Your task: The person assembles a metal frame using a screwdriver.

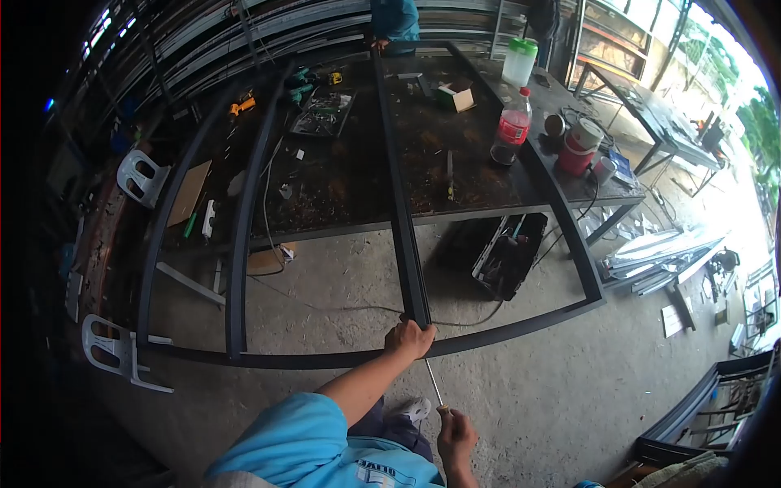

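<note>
Left hand (409, 340), fingers curled closed around the near joint of the dark metal frame (415, 285); right hand (457, 439), below the frame, closed around the handle of a screwdriver (434, 382), its shaft reaching the frame's near edge. The frame lies across the worktable (325, 183).

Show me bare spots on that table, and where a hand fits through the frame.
The tabletop, bar scraps, looks free between the tray and middle bar. A hand could pass through the frame left of the left hand, above the floor. Crowded: right end, with bottle, green-lidded jar, red cooler.
</note>
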A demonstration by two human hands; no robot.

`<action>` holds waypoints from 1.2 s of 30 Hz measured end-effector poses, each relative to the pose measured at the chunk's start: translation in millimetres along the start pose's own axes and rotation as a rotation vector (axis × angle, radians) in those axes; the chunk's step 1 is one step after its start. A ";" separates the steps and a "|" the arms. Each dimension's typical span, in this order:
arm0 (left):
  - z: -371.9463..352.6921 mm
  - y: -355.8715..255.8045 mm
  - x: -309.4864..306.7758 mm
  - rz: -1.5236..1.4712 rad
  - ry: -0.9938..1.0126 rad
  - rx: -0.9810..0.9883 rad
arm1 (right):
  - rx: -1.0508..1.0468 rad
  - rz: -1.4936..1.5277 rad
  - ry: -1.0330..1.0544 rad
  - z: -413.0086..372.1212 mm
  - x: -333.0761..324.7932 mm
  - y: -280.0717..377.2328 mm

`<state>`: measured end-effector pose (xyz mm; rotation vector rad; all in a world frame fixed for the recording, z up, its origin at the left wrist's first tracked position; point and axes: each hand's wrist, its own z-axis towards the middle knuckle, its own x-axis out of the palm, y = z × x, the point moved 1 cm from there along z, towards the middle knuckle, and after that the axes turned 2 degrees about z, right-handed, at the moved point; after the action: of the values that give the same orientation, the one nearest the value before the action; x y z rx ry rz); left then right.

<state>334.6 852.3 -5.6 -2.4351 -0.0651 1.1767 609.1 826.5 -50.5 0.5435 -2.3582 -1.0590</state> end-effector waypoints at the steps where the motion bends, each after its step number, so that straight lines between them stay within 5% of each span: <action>1: 0.3 -0.2 0.2 0.000 0.003 -0.003 | -0.030 -0.051 -0.022 -0.3 0.5 -1.4; 5: 18.0 17.3 23.3 0.051 -0.040 0.064 | -0.114 -0.208 -0.075 3.3 -2.6 -11.4; 7: 40.8 29.6 46.1 0.088 -0.092 0.114 | 0.369 0.423 0.183 12.0 -13.9 -29.5; 8: 49.2 35.0 55.9 0.097 -0.050 0.146 | 0.377 0.417 0.180 9.2 -16.3 -23.6; 10: 38.1 29.5 41.4 0.111 -0.018 0.169 | 0.802 0.802 0.321 8.2 -5.1 -4.5; 12: 10.2 7.9 12.0 0.044 -0.030 0.015 | 0.801 0.820 0.379 10.1 -12.4 -2.9; 15: 5.6 3.5 6.9 -0.001 -0.045 -0.018 | 0.130 0.015 0.070 -0.2 -6.7 22.9; 23: 2.2 -0.8 -0.6 -0.001 -0.024 -0.005 | -0.191 -0.191 -0.202 -3.1 18.5 -21.6; 25: 3.4 4.5 3.0 0.012 -0.012 0.001 | 0.261 0.435 0.033 1.1 10.0 -19.3; 26: 6.5 6.5 6.0 0.012 0.008 0.003 | 0.262 0.435 0.030 3.7 1.5 -17.5; 28: 7.3 6.0 8.4 0.007 0.023 0.014 | 0.940 1.055 0.393 7.1 -3.7 -12.8; 29: 7.0 5.7 9.6 -0.009 -0.009 0.006 | 0.930 1.050 0.402 10.5 -4.2 -10.8; 32: 5.2 5.6 7.3 -0.023 -0.045 -0.014 | 0.603 0.668 0.215 -2.2 4.9 11.3; 33: 4.0 4.8 4.1 -0.020 -0.007 -0.002 | 0.246 0.228 0.075 -14.9 23.1 29.1; 34: 4.4 4.1 2.5 -0.017 0.032 0.011 | 0.240 0.229 0.079 -26.2 37.0 40.0; 36: 8.5 4.6 4.4 -0.009 0.024 0.010 | -0.495 -0.578 -0.198 -38.5 53.8 58.3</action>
<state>330.3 852.1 -15.3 -2.4374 -0.0629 1.1418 579.7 811.6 31.3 0.9859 -2.0089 -1.9586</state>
